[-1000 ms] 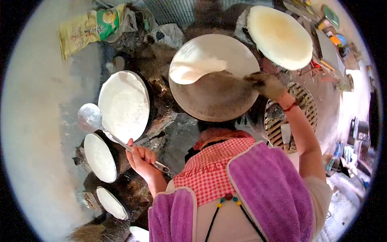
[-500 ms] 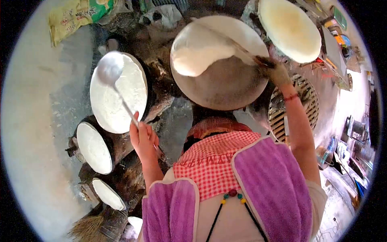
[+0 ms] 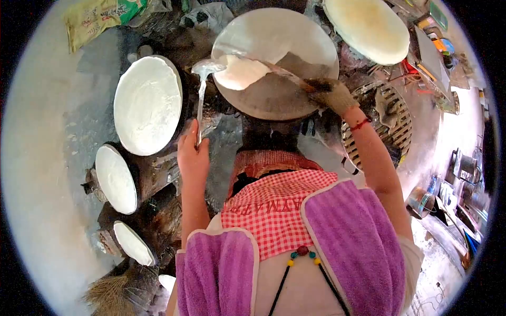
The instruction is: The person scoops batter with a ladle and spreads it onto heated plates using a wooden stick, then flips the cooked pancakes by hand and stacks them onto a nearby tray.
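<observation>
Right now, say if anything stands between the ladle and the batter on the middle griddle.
Nothing visible does. The ladle, in the left hand, sits at the griddle rim beside the batter; the right hand holds a spreader beyond it.

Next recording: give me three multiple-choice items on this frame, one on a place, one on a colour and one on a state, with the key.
1. Where is the bowl of the ladle?
A. at the left edge of the middle griddle
B. at its right edge
C. over its centre

2. What colour is the cloth over the person's shoulders?
A. green
B. purple
C. black

3. How does the flatbread on the middle griddle lie?
A. flat
B. partly lifted
C. rolled up tight

Key:
1 A, the left hand holds the ladle up to that edge.
2 B, purple shows on both shoulders.
3 B, the right hand has a thin tool under its raised edge.
</observation>
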The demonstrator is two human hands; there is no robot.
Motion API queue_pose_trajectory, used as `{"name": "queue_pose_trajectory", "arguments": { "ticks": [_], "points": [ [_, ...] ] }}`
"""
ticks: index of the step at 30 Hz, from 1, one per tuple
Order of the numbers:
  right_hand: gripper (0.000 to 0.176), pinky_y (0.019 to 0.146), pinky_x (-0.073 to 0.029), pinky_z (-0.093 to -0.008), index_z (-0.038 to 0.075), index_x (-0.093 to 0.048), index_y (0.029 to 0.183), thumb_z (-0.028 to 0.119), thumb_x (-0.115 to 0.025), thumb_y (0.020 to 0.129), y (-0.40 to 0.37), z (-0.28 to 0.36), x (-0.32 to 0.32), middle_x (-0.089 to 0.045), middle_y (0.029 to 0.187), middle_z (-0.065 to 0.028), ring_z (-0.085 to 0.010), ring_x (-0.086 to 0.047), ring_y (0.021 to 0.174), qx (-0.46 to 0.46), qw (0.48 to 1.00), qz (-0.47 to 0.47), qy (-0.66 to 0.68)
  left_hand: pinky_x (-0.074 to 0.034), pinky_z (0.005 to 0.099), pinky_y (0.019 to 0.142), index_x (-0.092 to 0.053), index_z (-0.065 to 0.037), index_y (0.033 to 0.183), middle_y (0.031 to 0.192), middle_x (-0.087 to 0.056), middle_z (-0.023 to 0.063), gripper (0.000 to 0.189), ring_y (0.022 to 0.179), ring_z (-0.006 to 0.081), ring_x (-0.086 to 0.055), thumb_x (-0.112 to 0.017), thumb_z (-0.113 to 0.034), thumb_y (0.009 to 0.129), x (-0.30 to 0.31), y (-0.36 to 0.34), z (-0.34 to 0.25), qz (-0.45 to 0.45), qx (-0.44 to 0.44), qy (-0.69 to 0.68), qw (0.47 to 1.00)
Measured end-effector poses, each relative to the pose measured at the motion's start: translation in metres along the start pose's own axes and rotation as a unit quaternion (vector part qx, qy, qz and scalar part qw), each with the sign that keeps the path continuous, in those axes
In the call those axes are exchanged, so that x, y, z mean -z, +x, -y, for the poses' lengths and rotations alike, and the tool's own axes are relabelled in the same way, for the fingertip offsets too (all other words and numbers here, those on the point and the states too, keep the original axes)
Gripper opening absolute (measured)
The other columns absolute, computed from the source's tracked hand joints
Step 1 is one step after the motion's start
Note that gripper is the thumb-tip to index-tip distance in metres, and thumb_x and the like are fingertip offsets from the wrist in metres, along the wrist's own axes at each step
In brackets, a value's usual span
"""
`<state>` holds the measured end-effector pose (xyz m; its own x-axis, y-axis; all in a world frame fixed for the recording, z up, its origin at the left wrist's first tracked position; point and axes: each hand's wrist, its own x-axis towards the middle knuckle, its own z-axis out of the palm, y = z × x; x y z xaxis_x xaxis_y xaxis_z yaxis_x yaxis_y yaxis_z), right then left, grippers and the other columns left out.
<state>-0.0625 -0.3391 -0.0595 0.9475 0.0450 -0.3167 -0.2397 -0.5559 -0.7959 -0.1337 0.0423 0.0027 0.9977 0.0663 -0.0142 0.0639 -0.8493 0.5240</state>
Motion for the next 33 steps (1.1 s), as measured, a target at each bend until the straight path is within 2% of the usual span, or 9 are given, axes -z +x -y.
{"name": "queue_pose_trajectory", "arguments": {
  "ticks": [5,7,9,12,16,18,20,26,33],
  "points": [
    [0.040,0.075,-0.051,-0.0329,0.008,-0.065,0.111,0.037,-0.064,0.083,-0.059,-0.004,-0.007,-0.069,0.099,-0.0129,-0.0235,-0.066,0.083,0.023,0.992,0.046,-0.118,-0.042,0.0373,0.063,-0.051,-0.014,0.132,0.085,-0.049,0.0124,0.054,0.072,0.0265,-0.051,-0.064,-0.007,0.081,0.002,-0.037,0.010,0.052,0.025,-0.029,0.998],
    [0.036,0.076,-0.051,-0.0341,0.008,-0.066,0.108,0.034,-0.065,0.082,-0.100,-0.025,-0.017,-0.068,0.100,-0.0120,-0.0261,-0.066,0.084,-0.138,0.984,0.063,0.096,-0.041,0.0371,0.061,-0.052,-0.014,0.132,0.082,-0.048,0.0115,0.055,0.069,0.0256,-0.050,-0.065,-0.006,0.079,0.009,-0.049,0.020,0.101,-0.005,-0.041,0.994],
    [0.036,0.076,-0.052,-0.0344,0.009,-0.065,0.110,0.027,-0.069,0.079,-0.147,-0.042,-0.042,-0.068,0.099,-0.0107,-0.0229,-0.065,0.084,-0.052,0.993,-0.039,-0.102,-0.041,0.0370,0.063,-0.053,-0.015,0.131,0.082,-0.048,0.0112,0.056,0.070,0.0247,-0.051,-0.065,-0.005,0.078,0.016,-0.048,0.020,0.113,-0.042,-0.064,0.991],
    [0.043,0.077,-0.052,-0.0354,0.011,-0.063,0.114,0.022,-0.073,0.074,-0.183,-0.105,-0.123,-0.068,0.101,-0.0089,-0.0206,-0.065,0.085,0.001,0.982,-0.183,-0.039,-0.043,0.0348,0.065,-0.053,-0.013,0.130,0.083,-0.052,0.0110,0.057,0.073,0.0242,-0.051,-0.067,-0.007,0.076,0.010,-0.035,0.034,0.204,-0.095,-0.113,0.968],
    [0.038,0.070,-0.051,-0.0315,0.001,-0.061,0.109,0.013,-0.073,0.075,-0.183,-0.080,-0.217,-0.066,0.096,-0.0077,-0.0198,-0.062,0.081,-0.241,0.868,-0.261,0.346,-0.041,0.0289,0.057,-0.053,-0.011,0.130,0.079,-0.052,0.0074,0.052,0.065,0.0188,-0.050,-0.064,-0.006,0.080,-0.004,-0.007,0.054,0.213,-0.193,-0.160,0.944],
    [0.035,0.070,-0.050,-0.0300,0.000,-0.061,0.105,0.013,-0.074,0.075,-0.146,-0.011,-0.217,-0.065,0.095,-0.0068,-0.0187,-0.061,0.082,-0.224,0.828,-0.313,0.409,-0.037,0.0253,0.049,-0.049,-0.011,0.133,0.073,-0.049,0.0019,0.044,0.055,0.0121,-0.047,-0.057,-0.011,0.089,0.024,0.001,0.035,0.318,0.050,-0.394,0.861],
    [0.036,0.073,-0.048,-0.0276,0.001,-0.061,0.106,0.018,-0.075,0.076,-0.101,0.034,-0.225,-0.064,0.096,-0.0058,-0.0159,-0.059,0.083,-0.157,0.850,-0.294,0.407,-0.025,0.0191,0.040,-0.045,-0.002,0.134,0.069,-0.044,-0.0026,0.042,0.045,0.0041,-0.035,-0.050,-0.012,0.093,0.053,-0.007,0.036,0.275,0.114,-0.606,0.738],
    [0.042,0.065,-0.049,-0.0286,0.004,-0.060,0.112,0.031,-0.070,0.081,0.042,0.094,-0.309,-0.064,0.095,-0.0066,-0.0176,-0.058,0.076,-0.153,0.856,-0.114,0.480,-0.022,0.0202,0.034,-0.042,-0.001,0.132,0.062,-0.031,-0.0041,0.041,0.043,0.0040,-0.026,-0.042,-0.025,0.099,0.099,-0.004,0.087,0.130,0.156,-0.659,0.724],
    [0.057,0.076,-0.047,-0.0316,0.000,-0.053,0.124,0.040,-0.065,0.084,-0.075,0.107,-0.283,-0.067,0.090,-0.0098,-0.0255,-0.062,0.085,-0.268,0.786,-0.139,0.540,-0.022,0.0202,0.035,-0.046,-0.001,0.127,0.063,-0.031,-0.0044,0.036,0.044,0.0036,-0.025,-0.041,-0.023,0.099,0.126,-0.039,0.152,0.048,0.221,-0.653,0.723]
  ]
}}
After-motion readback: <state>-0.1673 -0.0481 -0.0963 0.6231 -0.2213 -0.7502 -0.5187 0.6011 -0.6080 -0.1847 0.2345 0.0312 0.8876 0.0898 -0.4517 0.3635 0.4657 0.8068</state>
